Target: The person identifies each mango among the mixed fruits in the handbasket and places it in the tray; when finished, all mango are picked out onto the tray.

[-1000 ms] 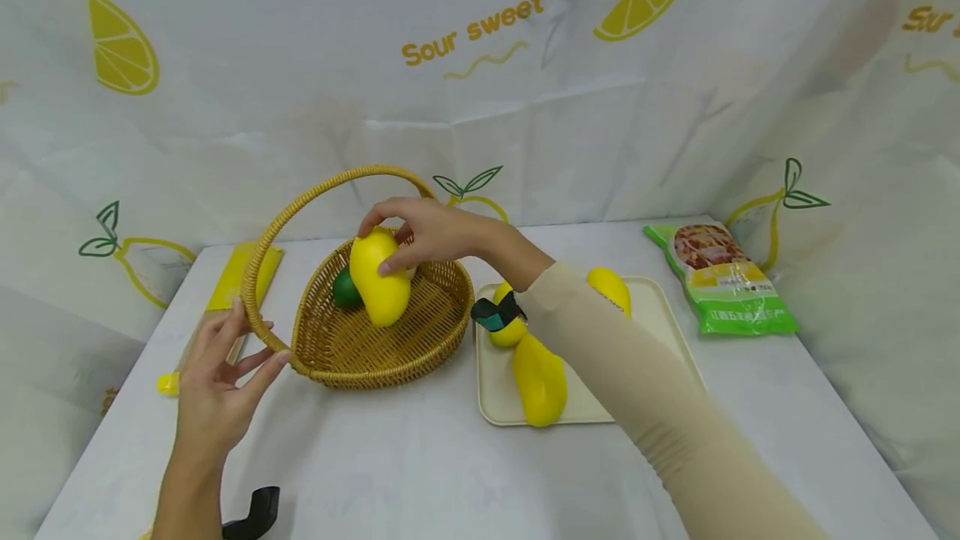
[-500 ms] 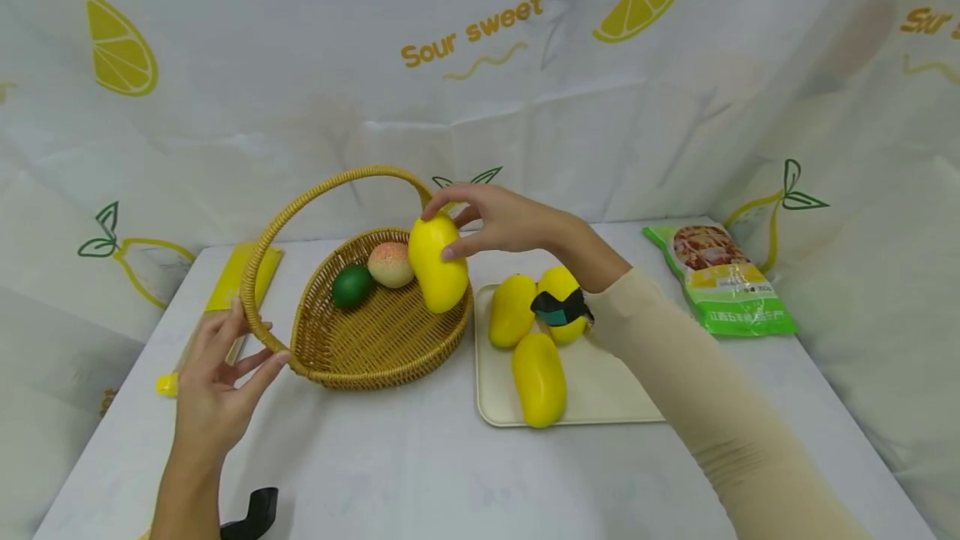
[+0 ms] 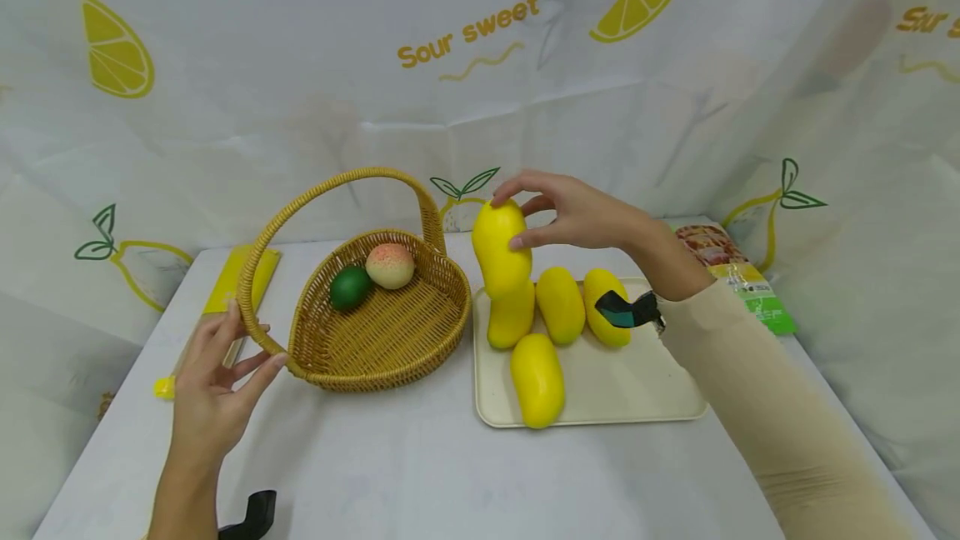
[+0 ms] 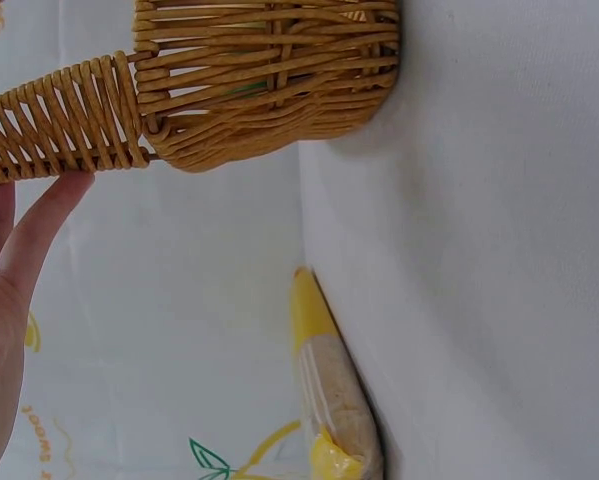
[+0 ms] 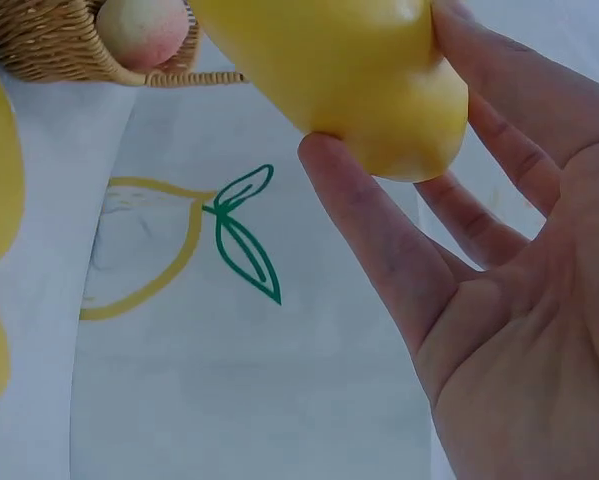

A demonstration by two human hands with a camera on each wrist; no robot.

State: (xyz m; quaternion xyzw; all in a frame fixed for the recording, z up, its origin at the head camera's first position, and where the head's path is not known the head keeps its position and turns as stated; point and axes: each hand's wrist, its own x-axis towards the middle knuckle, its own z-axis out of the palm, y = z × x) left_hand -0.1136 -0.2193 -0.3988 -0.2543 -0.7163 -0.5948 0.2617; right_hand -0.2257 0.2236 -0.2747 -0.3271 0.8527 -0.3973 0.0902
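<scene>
My right hand (image 3: 573, 211) holds a yellow mango (image 3: 501, 244) by its upper end, thumb on one side and fingers on the other. In the head view that mango overlaps another one on the cream tray (image 3: 637, 390), where several mangoes (image 3: 538, 382) lie. My left hand (image 3: 217, 373) grips the handle of the wicker basket (image 3: 382, 377) low on its left side. In the left wrist view the fingers touch the woven handle (image 4: 69, 115). Inside the basket a peach (image 3: 390, 265) and a dark green fruit (image 3: 350, 287) rest against the back left.
Behind the left hand lies a yellow-topped packet (image 3: 232, 282) on the white table (image 3: 375, 465). A green snack bag (image 3: 768, 307) at the back right is partly hidden by the right forearm. A printed white curtain (image 3: 300, 107) hangs behind the table.
My right hand has carried the mango rightward, out from over the basket to the tray's back left corner. The peach has come into full view. My left hand stays on the handle.
</scene>
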